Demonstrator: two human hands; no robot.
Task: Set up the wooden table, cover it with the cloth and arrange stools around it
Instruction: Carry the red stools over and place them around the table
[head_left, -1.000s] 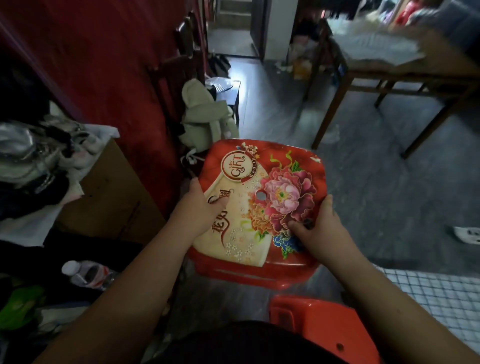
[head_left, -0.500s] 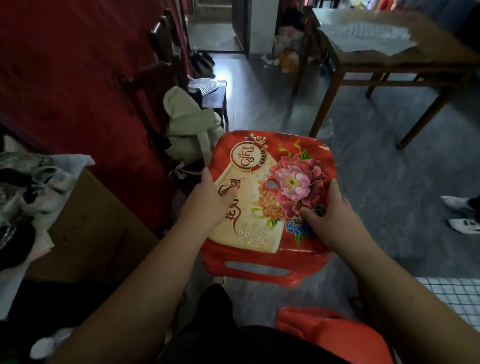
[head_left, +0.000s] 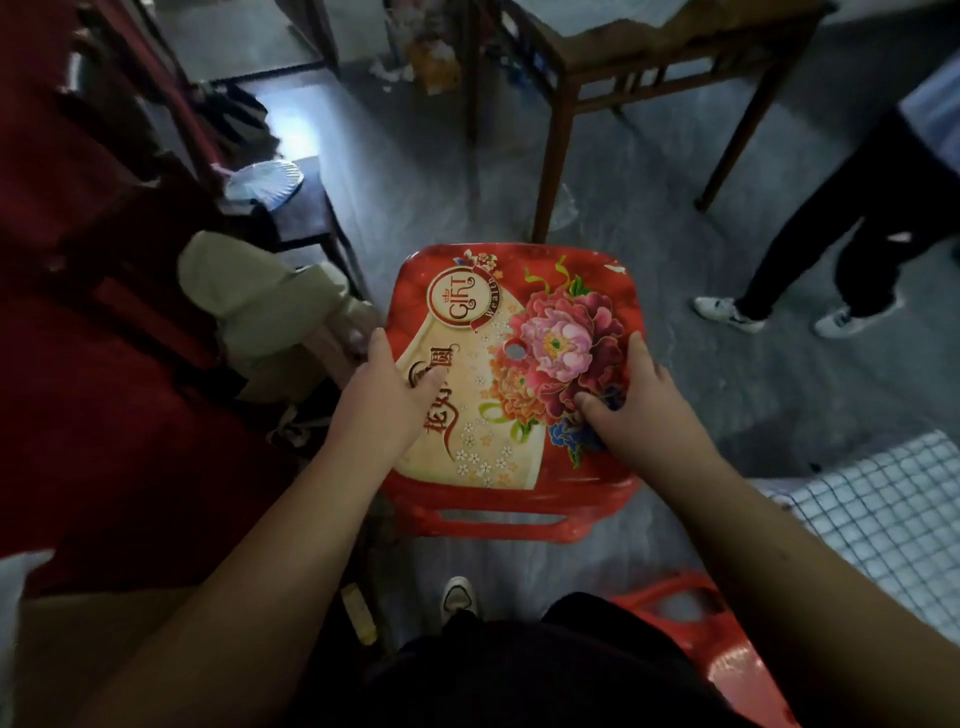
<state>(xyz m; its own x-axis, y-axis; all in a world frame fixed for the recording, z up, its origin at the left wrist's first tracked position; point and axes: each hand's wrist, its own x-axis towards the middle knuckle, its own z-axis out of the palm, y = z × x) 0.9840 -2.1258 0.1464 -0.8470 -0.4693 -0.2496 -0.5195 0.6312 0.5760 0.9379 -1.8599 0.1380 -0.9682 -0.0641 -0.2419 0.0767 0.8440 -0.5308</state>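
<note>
Grip first: your left hand (head_left: 382, 400) and right hand (head_left: 639, 415) each clamp a side edge of the red plastic stool (head_left: 519, 312). Your thumbs press on the printed flower seat, and the other fingers wrap under the rim, out of sight. The stool looks lifted off the floor, just short of the wooden table's (head_left: 675, 57) near leg, on your side of it.

The seat is glossy, so a side pinch could slide if the stool tips; that is probably the first risk. Its legs hang hidden below the seat, and pushing forward could knock them against that table leg. Right of the table, a second person's legs (head_left: 831, 218) stand near your path, and a swing that way could catch their shoes. Farther back from the table, by your feet, a second red stool (head_left: 727, 654) could trip a backward step. Left of the table, a beige bag (head_left: 270, 312) crowds that side.
</note>
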